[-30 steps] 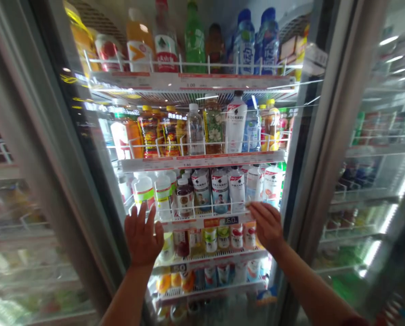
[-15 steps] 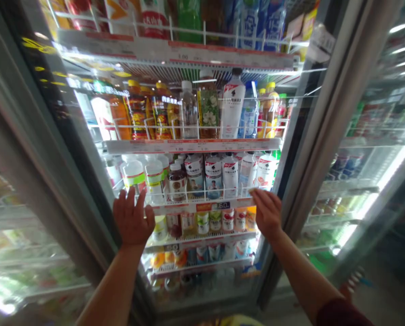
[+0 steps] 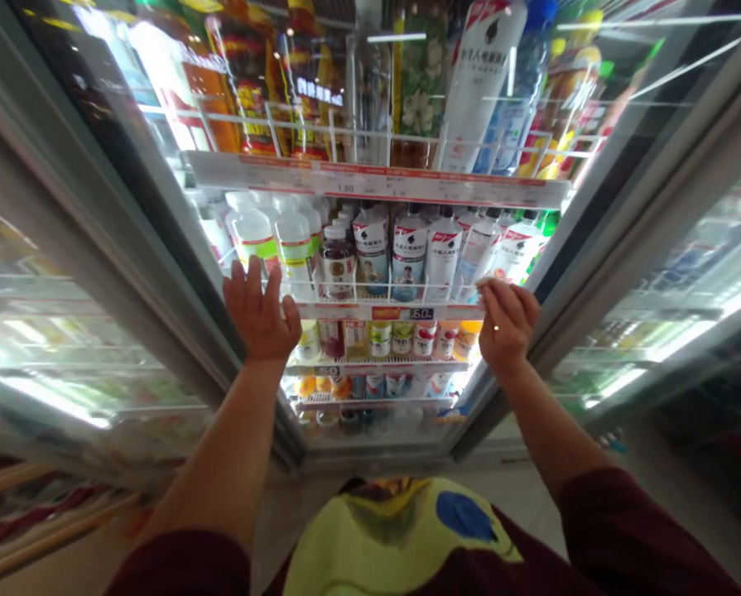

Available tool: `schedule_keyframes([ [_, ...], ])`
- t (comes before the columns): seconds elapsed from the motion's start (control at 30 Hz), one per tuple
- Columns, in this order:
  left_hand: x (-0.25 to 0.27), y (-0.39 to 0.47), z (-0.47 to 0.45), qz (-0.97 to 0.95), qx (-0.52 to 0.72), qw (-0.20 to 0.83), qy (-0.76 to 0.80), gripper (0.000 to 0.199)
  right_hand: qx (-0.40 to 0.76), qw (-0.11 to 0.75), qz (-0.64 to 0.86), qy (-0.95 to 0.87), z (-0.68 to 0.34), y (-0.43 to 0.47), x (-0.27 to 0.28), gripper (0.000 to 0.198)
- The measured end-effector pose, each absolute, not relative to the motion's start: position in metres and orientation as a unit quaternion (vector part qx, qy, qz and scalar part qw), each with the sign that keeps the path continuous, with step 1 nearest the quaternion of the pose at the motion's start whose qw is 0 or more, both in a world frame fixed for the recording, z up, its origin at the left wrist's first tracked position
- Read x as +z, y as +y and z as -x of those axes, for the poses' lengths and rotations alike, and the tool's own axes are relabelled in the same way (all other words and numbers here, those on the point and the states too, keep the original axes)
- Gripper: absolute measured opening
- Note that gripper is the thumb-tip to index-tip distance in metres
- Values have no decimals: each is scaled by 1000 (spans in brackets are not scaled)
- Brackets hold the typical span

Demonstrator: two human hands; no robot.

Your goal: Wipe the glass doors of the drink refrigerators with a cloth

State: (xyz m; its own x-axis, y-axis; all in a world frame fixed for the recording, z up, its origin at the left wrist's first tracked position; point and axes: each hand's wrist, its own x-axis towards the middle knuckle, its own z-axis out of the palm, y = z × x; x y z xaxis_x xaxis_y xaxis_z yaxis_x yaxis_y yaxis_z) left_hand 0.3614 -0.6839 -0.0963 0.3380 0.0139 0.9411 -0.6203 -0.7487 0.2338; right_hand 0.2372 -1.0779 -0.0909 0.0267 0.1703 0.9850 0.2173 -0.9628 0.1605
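A shopper's bare hands were raised before a glass-fronted drinks cooler (image 3: 379, 458), which stood directly ahead, its lit shelves stacked between metal frames. The left hand (image 3: 260, 313) was open, palm forward and fingers apart, in front of the green-banded bottles (image 3: 252, 228) at the left of the middle shelf. The right hand (image 3: 507, 323) had its fingers bent, thumb and fingertips drawn together, near the spade-logo bottles (image 3: 409, 252) at the right of that row; whether it pinched anything small could not be told, nor whether either hand touched the glass.

Compared with a second earlier, the view had tipped downward. The top row, with its blue-capped bottles, had left the frame, and the tall spade-logo bottle (image 3: 482, 83) on the shelf below it now stood cut off at the upper edge. The maroon shirt (image 3: 469, 571) with its yellow print (image 3: 370, 538), out of sight but for a sliver of sleeve at first, filled the bottom, along with both sleeves. The left hand kept its spread; the right had curled a little more. Between the hands stood a white-capped dark bottle (image 3: 338, 261), above fruit-printed containers (image 3: 381, 338) one shelf down.
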Motion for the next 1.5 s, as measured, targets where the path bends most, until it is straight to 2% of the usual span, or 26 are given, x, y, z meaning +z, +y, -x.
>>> schedule_keyframes([
  [0.1, -96, -685, -360, -771, 536, 287, -187, 60, -699, 33, 706, -109, -241, -1074, -86, 44],
  [0.17, -95, -685, -360, -776, 538, 273, -182, 59, -658, 29, 740, -137, -237, -1066, -102, 43],
  [0.3, -96, -685, -360, -773, 549, 256, -189, 58, -560, -30, 803, -205, -228, -1064, -118, 33],
  [0.47, -96, -684, -359, -780, 528, 274, -193, 61, -676, 14, 725, -130, -237, -1089, -71, 39],
  [0.53, -94, -685, -358, -784, 518, 284, -190, 64, -695, 33, 709, -114, -240, -1090, -69, 41],
  [0.7, -90, -686, -355, -786, 533, 255, -182, 77, -599, 2, 789, -134, -233, -1067, -115, 35],
  [0.77, -89, -687, -354, -789, 538, 236, -180, 80, -570, -10, 803, -172, -231, -1066, -117, 33],
  [0.9, -87, -688, -352, -790, 531, 248, -179, 79, -658, 46, 740, -132, -239, -1088, -79, 40],
  [1.0, -85, -688, -350, -800, 510, 261, -179, 79, -696, 41, 714, -65, -243, -1092, -69, 41],
  [1.07, -84, -687, -348, -810, 500, 249, -178, 82, -686, 14, 723, -76, -240, -1081, -82, 42],
  [1.17, -85, -684, -348, -816, 495, 233, -186, 86, -601, -28, 775, -192, -236, -1059, -103, 40],
  [1.23, -88, -684, -350, -800, 520, 227, -194, 77, -579, -28, 785, -218, -241, -1051, -97, 39],
  [1.37, -96, -685, -356, -755, 588, 215, -195, 52, -687, 43, 709, -152, -263, -1038, -54, 45],
  [1.5, -100, -685, -357, -751, 585, 227, -205, 49, -711, 77, 682, -156, -271, -991, -63, 52],
])
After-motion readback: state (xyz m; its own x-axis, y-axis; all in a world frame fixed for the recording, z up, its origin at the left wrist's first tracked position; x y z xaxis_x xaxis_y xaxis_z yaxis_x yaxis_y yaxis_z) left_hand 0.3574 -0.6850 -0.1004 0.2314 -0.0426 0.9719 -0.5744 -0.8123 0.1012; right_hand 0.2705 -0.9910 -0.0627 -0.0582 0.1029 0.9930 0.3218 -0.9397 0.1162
